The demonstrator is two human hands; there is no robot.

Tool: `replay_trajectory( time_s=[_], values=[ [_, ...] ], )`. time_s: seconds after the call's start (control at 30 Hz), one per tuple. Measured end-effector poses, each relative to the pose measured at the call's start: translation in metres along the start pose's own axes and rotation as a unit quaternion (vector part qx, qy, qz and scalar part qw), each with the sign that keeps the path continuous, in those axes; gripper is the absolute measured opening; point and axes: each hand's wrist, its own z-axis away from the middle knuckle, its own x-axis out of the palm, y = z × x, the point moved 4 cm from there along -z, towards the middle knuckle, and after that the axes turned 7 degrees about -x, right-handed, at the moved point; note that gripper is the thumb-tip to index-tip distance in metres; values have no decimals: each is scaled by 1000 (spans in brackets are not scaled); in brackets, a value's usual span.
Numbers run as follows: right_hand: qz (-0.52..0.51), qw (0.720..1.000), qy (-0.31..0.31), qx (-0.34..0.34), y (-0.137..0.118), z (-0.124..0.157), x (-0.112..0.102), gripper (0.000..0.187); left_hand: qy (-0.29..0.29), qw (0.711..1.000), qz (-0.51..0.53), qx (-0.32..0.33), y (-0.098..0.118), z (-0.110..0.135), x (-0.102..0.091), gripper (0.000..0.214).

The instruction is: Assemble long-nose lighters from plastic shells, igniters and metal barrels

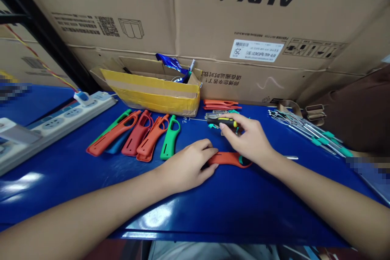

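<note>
My left hand [186, 165] rests on the blue table [213, 207] with its fingers curled on the end of an orange plastic handle shell [229, 158]. My right hand [248, 139] reaches just past that shell. Its fingertips close on a black and yellow screwdriver [222, 122] that lies by some small teal parts.
Several orange, red and green handle shells [137, 134] lie in a row at the left. Behind them stands a yellow-taped cardboard box [152, 91]. A white power strip [61, 120] sits far left. Metal rods with teal tips [310, 132] lie at the right. Big cardboard cartons [213, 16] wall off the back.
</note>
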Motion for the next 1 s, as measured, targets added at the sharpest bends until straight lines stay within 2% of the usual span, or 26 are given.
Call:
replay_trajectory(
  time_s=[0.13,0.2,0.27,0.33,0.4,0.5,0.57,0.63,0.73,0.83,1.0],
  values=[
    [-158,978,95,98,2,9,-30,15,5,999,31,9,-1,1,2,36],
    [-232,949,142,161,7,13,-42,13,4,998,55,13,-1,1,2,37],
    [-315,908,174,216,13,17,-48,20,-2,996,86,15,1,1,3,38],
    [-384,872,183,243,19,20,-48,28,0,992,123,4,3,0,4,39],
    [-420,852,188,249,23,23,-45,27,22,984,172,-26,4,-1,4,38],
    [-437,840,195,255,29,28,-41,23,60,945,307,-96,2,-3,4,34],
    [-444,835,194,262,32,30,-40,21,53,902,404,-141,1,-4,4,34],
    [-450,831,192,264,34,31,-40,21,22,876,450,-170,2,-4,4,36],
    [-452,834,185,259,35,31,-42,21,8,866,465,-184,4,-5,1,37],
    [-453,840,165,249,34,32,-40,21,34,865,463,-190,4,-6,-2,31],
    [-443,848,148,250,33,34,-37,21,85,859,465,-197,2,-8,-8,11]
  ],
)
